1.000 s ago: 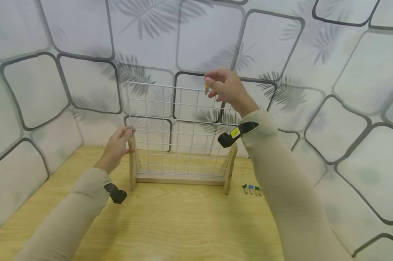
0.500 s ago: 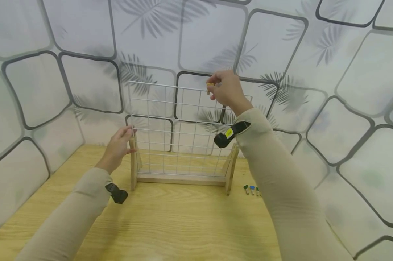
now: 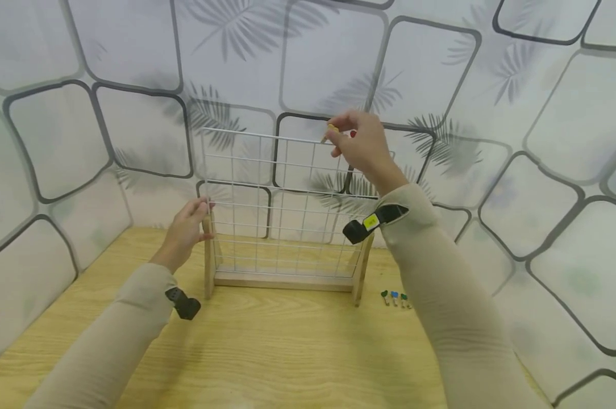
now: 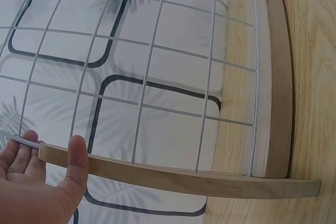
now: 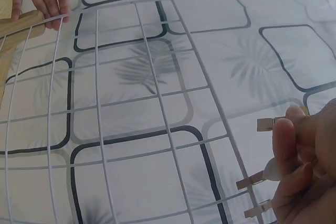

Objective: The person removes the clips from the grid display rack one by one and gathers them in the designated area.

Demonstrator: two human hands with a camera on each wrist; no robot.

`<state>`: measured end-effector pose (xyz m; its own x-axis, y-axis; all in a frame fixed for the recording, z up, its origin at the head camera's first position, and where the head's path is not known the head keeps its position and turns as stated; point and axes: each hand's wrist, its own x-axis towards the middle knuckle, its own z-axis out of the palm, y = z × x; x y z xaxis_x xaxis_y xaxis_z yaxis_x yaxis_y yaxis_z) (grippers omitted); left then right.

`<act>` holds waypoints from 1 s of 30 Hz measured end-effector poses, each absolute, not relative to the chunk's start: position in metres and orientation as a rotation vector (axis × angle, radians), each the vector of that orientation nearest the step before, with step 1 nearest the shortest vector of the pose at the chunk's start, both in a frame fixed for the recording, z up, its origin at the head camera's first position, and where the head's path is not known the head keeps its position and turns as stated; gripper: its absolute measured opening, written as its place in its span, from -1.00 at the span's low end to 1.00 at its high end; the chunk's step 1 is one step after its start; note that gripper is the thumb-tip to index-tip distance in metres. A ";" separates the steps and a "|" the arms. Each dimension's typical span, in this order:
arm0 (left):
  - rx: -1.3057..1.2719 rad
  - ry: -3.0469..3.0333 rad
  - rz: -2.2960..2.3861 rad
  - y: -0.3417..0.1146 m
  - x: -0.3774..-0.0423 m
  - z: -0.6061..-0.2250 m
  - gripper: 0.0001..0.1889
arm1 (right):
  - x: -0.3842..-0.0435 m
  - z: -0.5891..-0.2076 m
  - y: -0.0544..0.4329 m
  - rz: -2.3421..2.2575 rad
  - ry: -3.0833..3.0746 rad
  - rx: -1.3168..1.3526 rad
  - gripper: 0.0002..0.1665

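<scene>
A white wire grid rack [image 3: 292, 190] on a wooden stand stands upright on the table. My left hand [image 3: 183, 229] holds its left side. In the left wrist view, the thumb lies against the wooden post [image 4: 157, 176] and the fingers reach round to the wire. Above the grid's top bar, my right hand [image 3: 363, 142] pinches a small wooden clothespin [image 5: 265, 124] with a yellow top, apart from the bar in the right wrist view. Two more clothespins [image 5: 248, 181] sit at the bar under that hand. A red ornament [image 3: 353, 134] shows beside the palm; its base is hidden.
Several small clothespins [image 3: 394, 298] with green and blue tops lie in a row on the wooden table [image 3: 287, 346], right of the stand; my right sleeve partly covers the row. A patterned wall covering [image 3: 328, 57] rises close behind the rack.
My right hand has shifted slightly right, and the yellow-topped clothespin has gone from near vertical to tilted. A red ornament now shows beside the hand. My left hand keeps its hold.
</scene>
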<state>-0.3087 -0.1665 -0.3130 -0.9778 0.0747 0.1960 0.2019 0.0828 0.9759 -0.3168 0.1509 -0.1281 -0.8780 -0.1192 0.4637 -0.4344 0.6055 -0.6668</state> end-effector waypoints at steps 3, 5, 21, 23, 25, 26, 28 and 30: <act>-0.287 -2.245 -2.034 -0.168 -0.308 -0.313 -0.40 | -0.311 -0.138 0.160 1.198 -2.447 0.538 -0.68; -0.290 -2.249 -2.023 -0.169 -0.308 -0.313 -0.40 | -0.308 -0.148 0.167 1.211 -2.453 0.574 -0.69; -0.311 -2.240 -2.035 -0.170 -0.309 -0.314 -0.39 | -0.288 -0.276 0.268 1.367 -2.617 0.428 -0.59; -0.314 -2.236 -2.041 -0.170 -0.309 -0.315 -0.38 | -0.288 -0.296 0.282 1.394 -2.624 0.372 -0.58; -0.313 -2.231 -2.050 -0.170 -0.309 -0.315 -0.38 | -0.287 -0.315 0.295 1.430 -2.634 0.314 -0.58; -0.312 -2.229 -2.054 -0.170 -0.310 -0.316 -0.38 | -0.286 -0.324 0.301 1.440 -2.644 0.286 -0.58; -0.308 -2.224 -2.060 -0.170 -0.310 -0.316 -0.38 | -0.282 -0.340 0.312 1.435 -2.678 0.233 -0.56; -0.310 -2.222 -2.061 -0.169 -0.310 -0.316 -0.38 | -0.277 -0.354 0.321 1.421 -2.712 0.194 -0.53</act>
<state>-0.3097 -0.1687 -0.3160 -0.9749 0.0840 0.2061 0.2118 0.0661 0.9751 -0.2766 0.3209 -0.3539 -0.9893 -0.0772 0.1236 -0.1456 0.5633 -0.8133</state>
